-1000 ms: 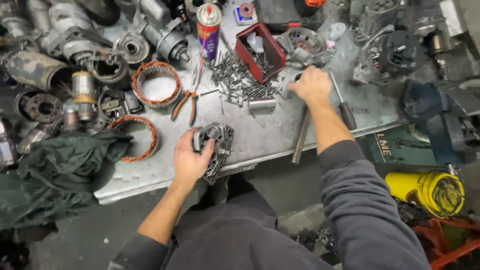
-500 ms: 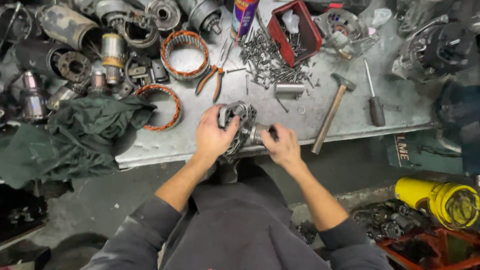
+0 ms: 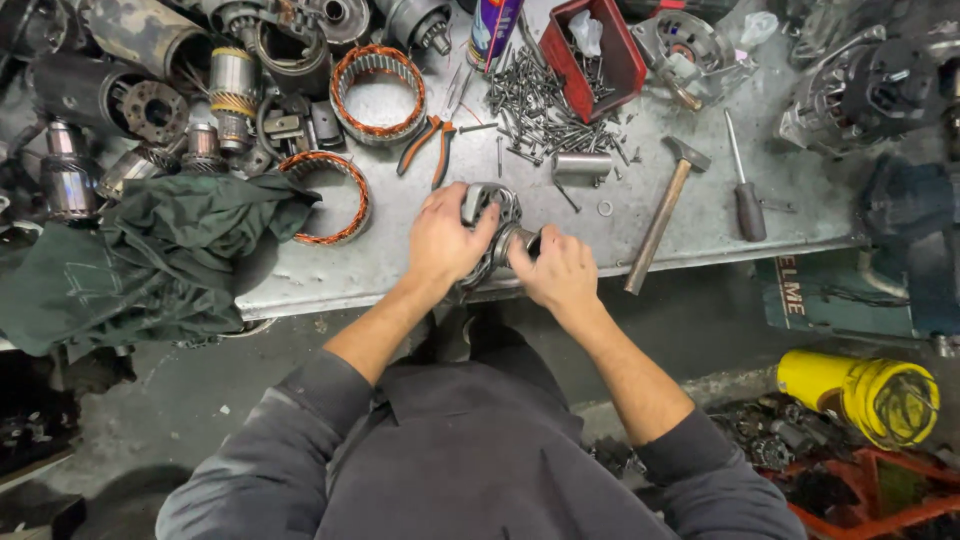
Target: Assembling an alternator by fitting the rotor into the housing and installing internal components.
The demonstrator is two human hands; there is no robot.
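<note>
Right now my left hand (image 3: 445, 240) grips a round metal housing (image 3: 492, 215) at the near edge of the steel bench (image 3: 700, 225), fingers wrapped over its left side, while my right hand (image 3: 560, 272) is closed around a small cylinder (image 3: 515, 243) pressed against the housing's right side. Just beyond them lie pliers (image 3: 432, 148) and a heap of screws (image 3: 535, 105), with a hammer (image 3: 662, 212) to the right, a copper-wound ring (image 3: 335, 195) to the left, and a green cloth (image 3: 150, 255) further left.
</note>
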